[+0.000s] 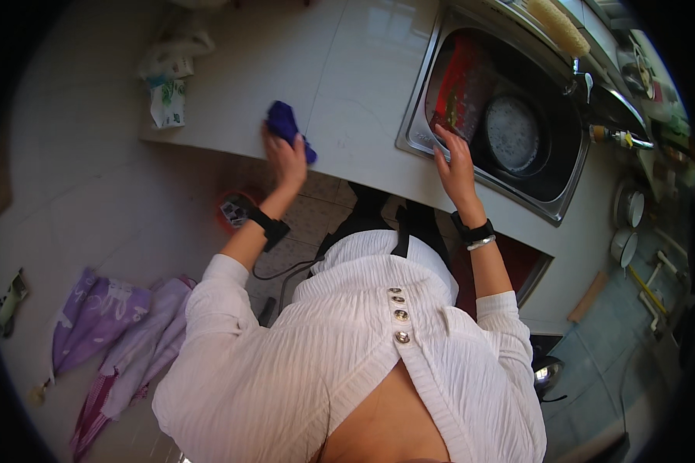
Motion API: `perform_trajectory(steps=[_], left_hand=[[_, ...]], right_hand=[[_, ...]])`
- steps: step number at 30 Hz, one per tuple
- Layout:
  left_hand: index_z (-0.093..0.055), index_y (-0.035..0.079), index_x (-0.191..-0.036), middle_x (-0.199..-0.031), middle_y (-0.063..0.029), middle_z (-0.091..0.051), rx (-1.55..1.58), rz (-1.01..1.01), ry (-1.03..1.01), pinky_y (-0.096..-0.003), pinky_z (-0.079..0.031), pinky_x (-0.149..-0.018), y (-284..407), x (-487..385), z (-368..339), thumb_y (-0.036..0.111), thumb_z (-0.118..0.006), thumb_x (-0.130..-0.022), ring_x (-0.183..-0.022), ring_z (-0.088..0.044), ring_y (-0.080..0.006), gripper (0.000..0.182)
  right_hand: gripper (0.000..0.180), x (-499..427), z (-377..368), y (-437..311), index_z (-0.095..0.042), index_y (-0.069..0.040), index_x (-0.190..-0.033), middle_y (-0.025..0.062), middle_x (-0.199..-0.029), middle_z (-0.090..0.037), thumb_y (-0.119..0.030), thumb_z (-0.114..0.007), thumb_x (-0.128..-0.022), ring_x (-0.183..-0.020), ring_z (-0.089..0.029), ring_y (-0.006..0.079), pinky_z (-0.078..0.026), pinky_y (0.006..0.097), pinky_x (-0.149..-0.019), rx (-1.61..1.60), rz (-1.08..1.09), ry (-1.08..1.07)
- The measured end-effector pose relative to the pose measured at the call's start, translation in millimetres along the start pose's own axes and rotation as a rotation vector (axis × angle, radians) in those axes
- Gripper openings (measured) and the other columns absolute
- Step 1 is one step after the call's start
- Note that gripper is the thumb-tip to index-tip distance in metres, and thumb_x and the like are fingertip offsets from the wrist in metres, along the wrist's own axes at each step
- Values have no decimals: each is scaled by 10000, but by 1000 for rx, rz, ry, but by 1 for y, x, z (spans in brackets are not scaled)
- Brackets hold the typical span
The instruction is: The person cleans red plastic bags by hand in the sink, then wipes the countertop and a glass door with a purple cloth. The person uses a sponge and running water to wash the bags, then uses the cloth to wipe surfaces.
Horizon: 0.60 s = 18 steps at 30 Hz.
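Note:
A dark purple cloth (284,120) is bunched under my left hand (285,159), near the front edge of the white tiled countertop (359,92). My fingers lie over the cloth's near side and hold it against the surface. My right hand (456,168) hovers at the front left rim of the steel sink (414,136), fingers apart and nothing in them. Inside the sink, a red strainer basket (460,69) leans at the left. Beside it sits a dark round pan (547,150) with foamy water (512,133).
A plastic-wrapped tissue pack (168,103) lies at the counter's left end. A loofah (559,26) and a faucet (619,137) are behind the sink. Below the counter stands a red bin (226,217). Purple cloths (101,318) hang at the left, and pots (624,246) hang at the right.

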<state>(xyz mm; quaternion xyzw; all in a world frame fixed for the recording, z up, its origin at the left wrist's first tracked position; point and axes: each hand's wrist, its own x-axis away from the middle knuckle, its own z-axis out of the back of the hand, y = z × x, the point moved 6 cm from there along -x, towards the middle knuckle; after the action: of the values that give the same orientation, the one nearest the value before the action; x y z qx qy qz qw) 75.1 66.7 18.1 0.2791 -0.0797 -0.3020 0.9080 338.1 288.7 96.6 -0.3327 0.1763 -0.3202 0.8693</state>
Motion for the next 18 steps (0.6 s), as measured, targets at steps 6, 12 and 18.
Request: perform_trajectory(steps=[6, 12, 18], left_hand=[[-73, -10, -1469, -1527, -231, -77, 174, -153, -161, -452, -96, -1149, 104, 54, -72, 245, -548, -904, -1419, -81, -370, 781], [-200, 11, -1451, -1534, -194, -82, 709, 155, -163, -421, -124, -1141, 99, 8, -54, 311, -455, -978, -1423, -91, -316, 615], [-361, 22, -1382, -1511, -167, -165, 525, -1, -160, -409, -241, -1105, 99, -22, 27, 257, -461, -980, -1401, -179, -294, 477]], right_hand=[[463, -4, -11, -4, -514, -57, -1275, 155, -1234, -548, -25, -600, -821, -1157, -500, 320, -395, 382, -985, -75, 5, -21], [624, -10, -60, -59, -460, -161, -1346, 176, -1473, -279, -194, -702, -772, -1329, -310, 385, -304, 481, -1078, 101, 204, -202], [641, -63, -101, -32, -375, -231, -1410, 144, -1523, -202, -445, -595, -847, -1391, -210, 359, -207, 497, -1122, 528, 479, -368]])
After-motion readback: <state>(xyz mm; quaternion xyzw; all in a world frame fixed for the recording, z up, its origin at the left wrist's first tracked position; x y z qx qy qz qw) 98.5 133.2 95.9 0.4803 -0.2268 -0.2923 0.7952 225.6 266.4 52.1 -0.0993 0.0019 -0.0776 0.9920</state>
